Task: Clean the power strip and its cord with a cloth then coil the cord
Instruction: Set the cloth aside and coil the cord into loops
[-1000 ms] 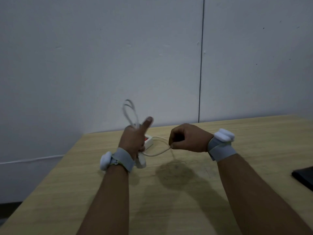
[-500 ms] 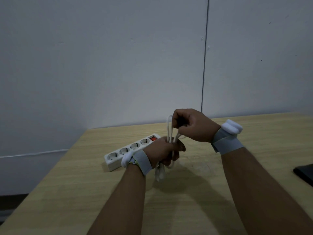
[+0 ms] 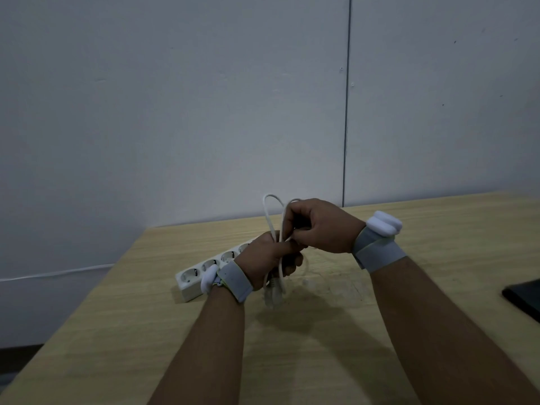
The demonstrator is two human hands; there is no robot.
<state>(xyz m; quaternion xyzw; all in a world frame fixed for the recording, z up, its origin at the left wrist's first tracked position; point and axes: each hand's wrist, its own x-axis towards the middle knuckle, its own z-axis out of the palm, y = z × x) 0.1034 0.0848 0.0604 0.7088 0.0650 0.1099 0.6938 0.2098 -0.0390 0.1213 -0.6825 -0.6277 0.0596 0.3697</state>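
The white power strip (image 3: pixel 201 273) lies on the wooden table (image 3: pixel 409 287), its far end hidden behind my left wrist. My left hand (image 3: pixel 263 258) grips a bundle of the white cord (image 3: pixel 267 214) just above the table, with loops sticking up above the fist and more loops hanging below it. My right hand (image 3: pixel 318 226) sits right above and beside the left one and pinches a strand of the same cord at the top of the bundle. No cloth is in view.
A dark flat object (image 3: pixel 523 299) lies at the table's right edge. A grey wall stands right behind the table's far edge. A thin white cable (image 3: pixel 58 273) runs along the wall at the left, beyond the table's left edge.
One second ago my left hand held the strip and cord raised, with my right hand apart pulling a strand. Now the strip lies flat and both hands meet on the bundled cord.
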